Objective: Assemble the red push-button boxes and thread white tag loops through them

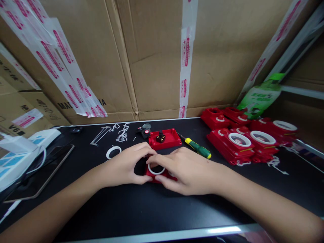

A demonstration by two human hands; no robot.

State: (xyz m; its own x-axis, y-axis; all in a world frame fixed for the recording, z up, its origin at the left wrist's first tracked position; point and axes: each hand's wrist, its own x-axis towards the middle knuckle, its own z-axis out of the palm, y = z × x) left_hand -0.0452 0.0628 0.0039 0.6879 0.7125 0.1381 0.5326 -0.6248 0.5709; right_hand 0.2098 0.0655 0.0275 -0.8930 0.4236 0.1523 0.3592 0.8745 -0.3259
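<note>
Centred low on the black table, a red plastic cover [149, 178] lies between my two hands. My left hand [131, 165] grips its left side with thumb and fingers. A white ring [156, 173] sits round a dark opening in the cover. My right hand [187, 172] has its thumb and forefinger curled on this ring, and its palm hides the cover's right part. Just beyond, an open red box [173, 137] holds a small black component with brass-coloured contacts [160, 137]. To the left lies a loose white ring [108, 153], partly behind my left hand.
A green-yellow screwdriver [198, 148] lies right of the open box. Several red boxes [225, 145] with white rings stand at right, before a green bottle [263, 94]. Black parts [144, 131], white cords [123, 133], a phone [48, 172] and a power strip [30, 148] are left. Cardboard [157, 60] rises behind.
</note>
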